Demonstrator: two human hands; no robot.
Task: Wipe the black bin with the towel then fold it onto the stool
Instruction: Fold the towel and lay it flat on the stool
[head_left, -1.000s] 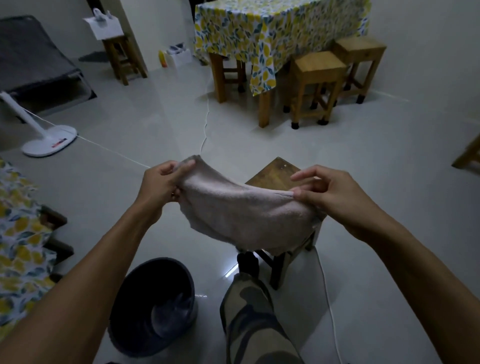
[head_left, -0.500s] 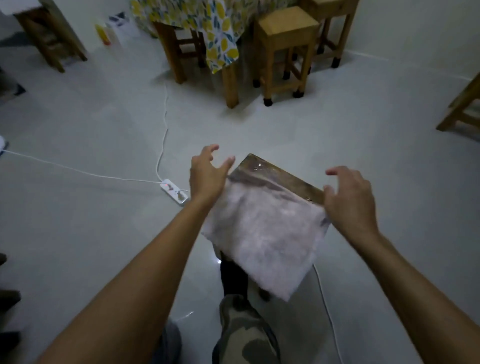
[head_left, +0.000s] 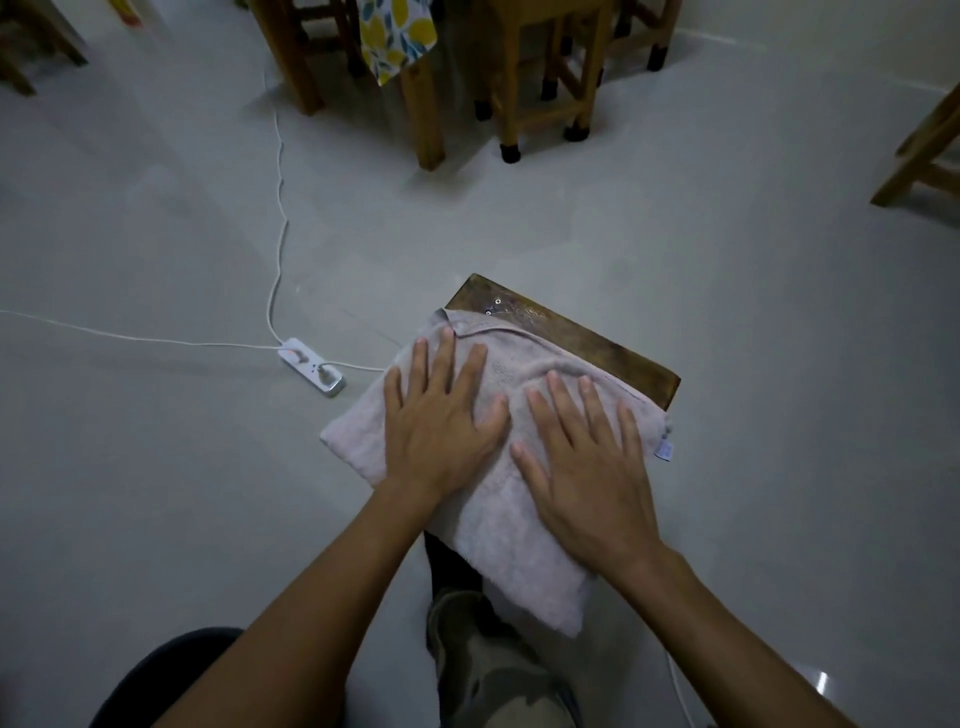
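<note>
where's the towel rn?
Head view, centre: the towel lies flat on the wooden stool, under the left hand and right hand, right of the white power strip.

White power strip (head_left: 311, 371) on grey floor (head_left: 675, 218); wooden stools (head_left: 540, 67), patterned tablecloth (head_left: 397, 34) beyond.

A home dining room: wooden stools (head_left: 540, 78), lemon-print tablecloth (head_left: 397, 36), power strip (head_left: 311, 366) on tiled floor (head_left: 675, 234).

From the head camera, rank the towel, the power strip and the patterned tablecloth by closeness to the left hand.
1. Towel: directly under the left hand, on the stool.
2. Power strip: on the floor, to its left.
3. Patterned tablecloth: hanging far ahead, at the top.
</note>
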